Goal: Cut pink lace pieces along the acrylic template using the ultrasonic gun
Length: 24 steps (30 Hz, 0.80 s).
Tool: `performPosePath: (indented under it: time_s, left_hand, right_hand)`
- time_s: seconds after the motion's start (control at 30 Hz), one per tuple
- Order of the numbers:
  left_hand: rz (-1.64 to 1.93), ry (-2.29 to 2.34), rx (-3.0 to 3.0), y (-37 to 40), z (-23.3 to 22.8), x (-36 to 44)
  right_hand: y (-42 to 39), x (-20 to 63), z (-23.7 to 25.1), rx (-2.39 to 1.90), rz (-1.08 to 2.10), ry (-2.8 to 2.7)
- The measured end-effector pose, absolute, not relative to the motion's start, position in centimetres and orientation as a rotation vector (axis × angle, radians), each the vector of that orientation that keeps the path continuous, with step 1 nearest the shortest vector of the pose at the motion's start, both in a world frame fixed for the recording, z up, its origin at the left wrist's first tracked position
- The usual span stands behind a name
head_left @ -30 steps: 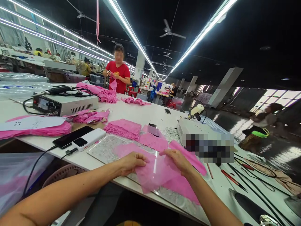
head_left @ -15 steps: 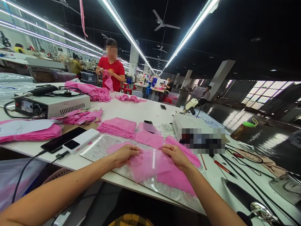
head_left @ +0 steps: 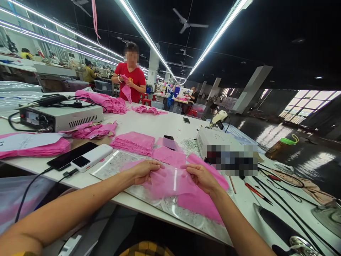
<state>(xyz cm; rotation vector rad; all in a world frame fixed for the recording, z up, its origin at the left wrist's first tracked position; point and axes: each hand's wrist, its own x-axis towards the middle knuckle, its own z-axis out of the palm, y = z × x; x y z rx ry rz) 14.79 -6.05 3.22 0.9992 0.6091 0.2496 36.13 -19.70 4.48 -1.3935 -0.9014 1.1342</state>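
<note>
My left hand (head_left: 145,171) and my right hand (head_left: 202,176) both pinch a thin pink fabric piece (head_left: 170,183) and hold it flat over a clear glass plate (head_left: 114,166) near the front edge of the white table (head_left: 157,126). More pink pieces (head_left: 199,204) lie under and beside it. A stack of cut pink pieces (head_left: 134,143) sits just behind my left hand.
A phone and white power bank (head_left: 92,157) lie at the left, with a grey control box (head_left: 61,117) behind them. A white machine (head_left: 223,149) stands to the right, cables and red tools (head_left: 255,192) beyond it. A person in red (head_left: 130,80) handles pink fabric across the table.
My hands have lifted the pink piece slightly and drawn a little closer together. The view has shifted a bit, and the person in red moved their fabric.
</note>
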Motion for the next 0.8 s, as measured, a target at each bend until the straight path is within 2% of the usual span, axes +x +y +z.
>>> performPosePath:
  time_s: [0.5,0.7,0.8]
  left_hand:
    - [0.155,0.501,0.861,-8.2,3.4,15.1]
    - [0.245,0.456,0.845,-10.8,2.7,13.2]
    - [0.279,0.511,0.825,-12.1,1.8,11.6]
  right_hand:
    - [-19.5,33.3,5.1,-1.381,1.080,-0.926]
    - [-22.1,28.6,5.2,-1.423,0.929,-1.528]
    - [-23.5,27.3,5.8,-1.330,0.976,-1.750]
